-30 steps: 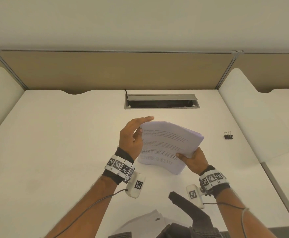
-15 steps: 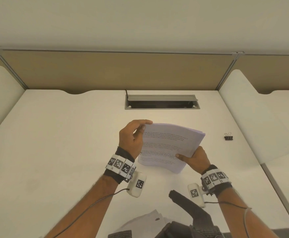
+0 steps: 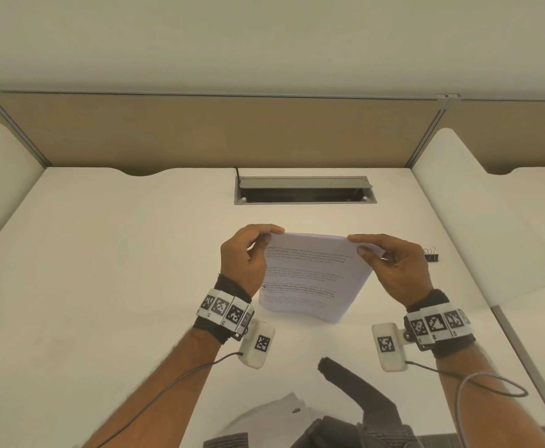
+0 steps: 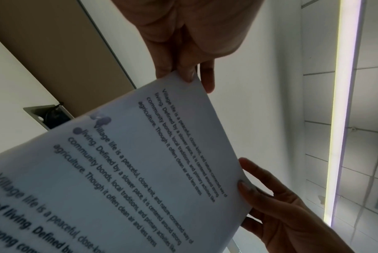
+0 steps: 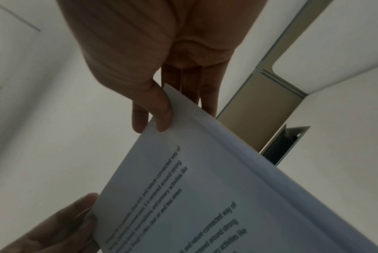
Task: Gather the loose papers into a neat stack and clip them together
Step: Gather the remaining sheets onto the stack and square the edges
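A stack of printed white papers [image 3: 310,279] stands upright with its lower edge on the white desk [image 3: 119,270]. My left hand [image 3: 272,233] pinches its top left corner and my right hand [image 3: 357,244] pinches its top right corner, thumbs on the near printed face. The left wrist view shows the printed sheet [image 4: 140,162] with my left hand [image 4: 192,75] at one corner. In the right wrist view my thumb lies on the stack [image 5: 205,196], whose sheet edges sit slightly stepped. A black binder clip [image 3: 431,254] lies on the desk just right of my right hand, partly hidden by it.
An open grey cable port [image 3: 305,190] is set into the desk behind the papers. Tan partition panels close off the back, with curved white side screens [image 3: 478,237] left and right. A dark chair armrest [image 3: 355,383] juts over the near edge.
My right hand has shifted from the stack's lower right edge up to its top right corner. The stack has turned square to me and stands more upright. My left hand has closed on the top left corner.
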Available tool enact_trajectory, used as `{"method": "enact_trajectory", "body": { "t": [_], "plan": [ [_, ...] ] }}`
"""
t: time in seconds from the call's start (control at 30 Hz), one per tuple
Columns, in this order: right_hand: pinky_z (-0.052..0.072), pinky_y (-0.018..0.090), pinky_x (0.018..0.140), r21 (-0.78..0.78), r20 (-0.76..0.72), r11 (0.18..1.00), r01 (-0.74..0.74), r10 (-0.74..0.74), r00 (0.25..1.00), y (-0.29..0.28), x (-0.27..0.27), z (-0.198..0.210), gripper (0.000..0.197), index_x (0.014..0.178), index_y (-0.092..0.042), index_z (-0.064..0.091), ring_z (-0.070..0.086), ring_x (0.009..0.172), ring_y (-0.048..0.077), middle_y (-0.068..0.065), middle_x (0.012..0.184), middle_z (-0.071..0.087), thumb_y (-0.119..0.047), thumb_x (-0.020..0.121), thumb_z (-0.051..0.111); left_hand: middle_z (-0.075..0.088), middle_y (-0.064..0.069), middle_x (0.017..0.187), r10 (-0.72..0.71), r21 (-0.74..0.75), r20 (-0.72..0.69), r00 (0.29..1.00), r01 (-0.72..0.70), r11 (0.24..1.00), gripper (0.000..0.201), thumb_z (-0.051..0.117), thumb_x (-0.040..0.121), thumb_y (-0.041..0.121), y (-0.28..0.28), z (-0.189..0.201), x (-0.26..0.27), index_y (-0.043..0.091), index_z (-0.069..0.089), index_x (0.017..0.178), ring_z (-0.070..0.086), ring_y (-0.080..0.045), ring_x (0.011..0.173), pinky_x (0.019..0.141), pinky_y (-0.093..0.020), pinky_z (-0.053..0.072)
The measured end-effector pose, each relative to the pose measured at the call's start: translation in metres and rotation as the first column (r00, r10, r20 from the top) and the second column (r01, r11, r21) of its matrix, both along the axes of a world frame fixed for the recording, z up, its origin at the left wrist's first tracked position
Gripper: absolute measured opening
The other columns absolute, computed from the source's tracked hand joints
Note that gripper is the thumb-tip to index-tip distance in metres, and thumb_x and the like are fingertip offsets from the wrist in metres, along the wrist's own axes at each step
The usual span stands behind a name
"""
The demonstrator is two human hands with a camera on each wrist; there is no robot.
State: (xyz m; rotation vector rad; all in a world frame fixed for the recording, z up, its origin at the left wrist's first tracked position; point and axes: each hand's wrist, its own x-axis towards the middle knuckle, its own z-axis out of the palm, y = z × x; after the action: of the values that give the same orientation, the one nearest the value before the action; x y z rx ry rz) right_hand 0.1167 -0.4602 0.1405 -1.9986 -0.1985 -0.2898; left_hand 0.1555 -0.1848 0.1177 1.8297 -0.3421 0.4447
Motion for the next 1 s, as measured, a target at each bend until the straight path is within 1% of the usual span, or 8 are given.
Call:
{"method": "enact_trajectory", "body": {
  "t": [0.07,0.2,0.3,0.37,0.6,0.8,0.9,1.0],
  "plan": [
    [0.060,0.034,0.087,-0.017,-0.005,1.000,-0.009,0.009,1.000,0.000,-0.002,0.002,0.028,0.113,-0.019,0.073,0.068,0.105,0.014,-0.011,0.110,0.075,-0.003,0.091,0.065,0.073,0.003,0.101,0.003,-0.019,-0.014,1.000,-0.003,1.000,0.024,0.051,0.095,0.010,0.001,0.000,0.000,0.015,0.073,0.101,0.068,-0.014,0.097,0.079,-0.010,0.053],
    [0.058,0.021,0.081,-0.160,-0.050,0.987,-0.035,0.027,0.998,0.002,-0.008,0.006,0.043,0.131,-0.030,0.063,0.065,0.098,0.004,-0.014,0.112,0.073,-0.018,0.090,0.069,0.073,0.005,0.098,-0.018,-0.045,-0.052,0.998,0.016,0.999,0.023,0.053,0.092,0.010,0.003,0.001,-0.001,0.019,0.073,0.098,0.068,-0.009,0.096,0.078,-0.011,0.053],
    [0.059,0.024,0.083,-0.197,-0.016,0.980,-0.037,0.034,0.999,0.005,-0.009,0.008,0.031,0.115,-0.032,0.071,0.065,0.099,-0.004,-0.030,0.109,0.069,-0.014,0.090,0.068,0.072,0.011,0.097,-0.028,-0.033,-0.052,0.998,0.027,0.999,0.025,0.055,0.093,0.006,0.003,0.001,-0.002,0.022,0.073,0.098,0.067,-0.005,0.096,0.078,-0.012,0.053],
    [0.057,0.019,0.084,-0.196,0.014,0.980,-0.041,0.045,0.999,0.004,-0.009,0.010,0.029,0.109,-0.031,0.073,0.066,0.097,-0.003,-0.042,0.100,0.066,-0.011,0.089,0.067,0.072,0.011,0.098,-0.028,-0.039,-0.037,0.999,0.027,0.999,0.026,0.055,0.094,0.005,0.003,0.002,-0.002,0.024,0.072,0.099,0.067,-0.004,0.096,0.080,-0.014,0.054],
    [0.053,0.010,0.079,-0.213,0.036,0.976,-0.040,0.049,0.998,0.005,-0.005,0.007,0.028,0.107,-0.032,0.072,0.064,0.097,-0.007,-0.047,0.100,0.063,-0.010,0.090,0.066,0.072,0.007,0.100,-0.038,-0.024,-0.042,0.998,0.037,0.999,0.028,0.056,0.096,0.001,0.002,-0.001,-0.001,0.025,0.071,0.100,0.067,-0.007,0.098,0.080,-0.012,0.053],
    [0.053,0.009,0.079,-0.218,0.021,0.975,-0.038,0.043,0.999,0.006,-0.002,0.009,0.027,0.108,-0.029,0.073,0.064,0.097,-0.009,-0.030,0.105,0.067,-0.010,0.091,0.066,0.070,0.014,0.102,-0.051,-0.053,-0.089,0.995,0.046,0.998,0.024,0.056,0.097,0.006,0.004,0.000,0.001,0.026,0.068,0.105,0.067,-0.003,0.097,0.080,-0.010,0.052],
    [0.054,0.012,0.081,-0.197,0.016,0.980,-0.040,0.044,0.999,0.005,-0.002,0.007,0.026,0.108,-0.028,0.074,0.065,0.098,-0.006,-0.032,0.104,0.068,-0.010,0.091,0.066,0.071,0.008,0.109,-0.103,-0.099,-0.157,0.982,0.088,0.991,0.027,0.058,0.098,0.011,0.005,-0.002,0.002,0.024,0.060,0.121,0.066,-0.001,0.102,0.084,-0.013,0.054],
    [0.057,0.021,0.087,-0.180,-0.004,0.983,-0.030,0.030,1.000,0.002,0.000,0.007,0.023,0.110,-0.020,0.076,0.067,0.100,0.002,-0.012,0.108,0.074,-0.011,0.091,0.066,0.070,0.004,0.118,-0.171,-0.065,-0.236,0.957,0.160,0.985,0.035,0.061,0.096,0.011,0.008,-0.008,0.006,0.018,0.057,0.130,0.065,-0.004,0.108,0.091,-0.015,0.053]
  ]
}}
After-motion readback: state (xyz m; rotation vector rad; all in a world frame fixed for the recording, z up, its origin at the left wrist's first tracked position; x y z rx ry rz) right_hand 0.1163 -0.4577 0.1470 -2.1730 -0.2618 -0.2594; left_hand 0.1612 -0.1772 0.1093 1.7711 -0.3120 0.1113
